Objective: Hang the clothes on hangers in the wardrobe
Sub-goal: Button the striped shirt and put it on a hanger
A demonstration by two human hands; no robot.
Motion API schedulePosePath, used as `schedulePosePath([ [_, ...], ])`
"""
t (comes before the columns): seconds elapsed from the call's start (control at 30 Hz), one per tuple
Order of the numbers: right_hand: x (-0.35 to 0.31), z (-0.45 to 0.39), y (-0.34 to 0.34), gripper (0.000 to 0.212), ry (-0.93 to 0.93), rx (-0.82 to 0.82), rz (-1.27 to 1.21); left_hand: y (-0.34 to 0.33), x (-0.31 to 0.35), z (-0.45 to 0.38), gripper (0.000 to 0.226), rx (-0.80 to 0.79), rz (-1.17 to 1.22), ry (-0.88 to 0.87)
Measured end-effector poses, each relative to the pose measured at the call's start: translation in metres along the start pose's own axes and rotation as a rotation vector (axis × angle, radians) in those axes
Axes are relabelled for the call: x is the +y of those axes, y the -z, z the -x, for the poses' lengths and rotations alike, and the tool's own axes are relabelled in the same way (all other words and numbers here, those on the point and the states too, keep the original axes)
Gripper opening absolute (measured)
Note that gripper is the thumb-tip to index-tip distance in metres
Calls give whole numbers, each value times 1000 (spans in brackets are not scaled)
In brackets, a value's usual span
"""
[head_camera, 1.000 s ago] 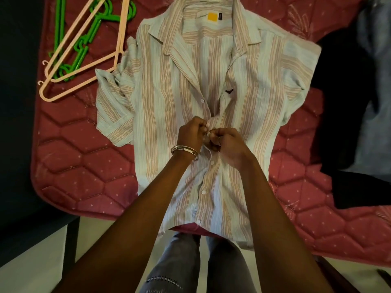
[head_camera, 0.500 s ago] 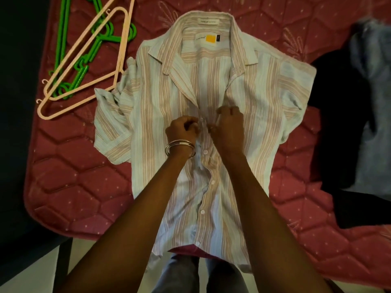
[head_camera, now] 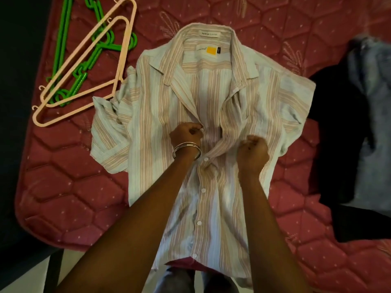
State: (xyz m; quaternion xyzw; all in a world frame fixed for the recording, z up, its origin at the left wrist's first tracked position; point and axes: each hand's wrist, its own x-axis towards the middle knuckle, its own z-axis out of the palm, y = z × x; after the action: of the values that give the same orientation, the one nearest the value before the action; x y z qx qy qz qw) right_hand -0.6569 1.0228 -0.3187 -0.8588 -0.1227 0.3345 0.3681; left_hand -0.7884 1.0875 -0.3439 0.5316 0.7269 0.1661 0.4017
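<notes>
Inside the collar of the striped shirt [head_camera: 160, 115] in front of me is a white neck label [head_camera: 209, 34] with a line of small dark print, too blurred to read. Below it, a white tag with a yellow patch [head_camera: 208, 50] carries tiny lettering, also illegible.

Red quilted bed [head_camera: 69, 193], bearing striped shirt [head_camera: 152, 123], pink hangers [head_camera: 84, 77] over green hangers [head_camera: 61, 39], dark clothes [head_camera: 342, 144].

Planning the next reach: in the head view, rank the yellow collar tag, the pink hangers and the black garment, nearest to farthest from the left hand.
1. Yellow collar tag, straight ahead of the left hand.
2. Pink hangers, upper left.
3. Black garment, far right.
</notes>
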Motion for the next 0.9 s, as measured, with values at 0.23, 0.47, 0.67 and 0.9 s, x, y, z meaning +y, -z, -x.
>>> schedulePosePath([
  [0.23,0,10,-29,30,754,61,633,5,5,3,16,-8,141,75],
  [0.47,3,0,-34,8,608,139,767,12,5,5,14,-26,208,26],
  [0.67,-36,-6,-17,14,142,-14,-13,11,22,9,13,2,192,-93],
  [0.9,-48,6,-21,25,103,-313,-260,23,39,14,13,7,293,-156],
])
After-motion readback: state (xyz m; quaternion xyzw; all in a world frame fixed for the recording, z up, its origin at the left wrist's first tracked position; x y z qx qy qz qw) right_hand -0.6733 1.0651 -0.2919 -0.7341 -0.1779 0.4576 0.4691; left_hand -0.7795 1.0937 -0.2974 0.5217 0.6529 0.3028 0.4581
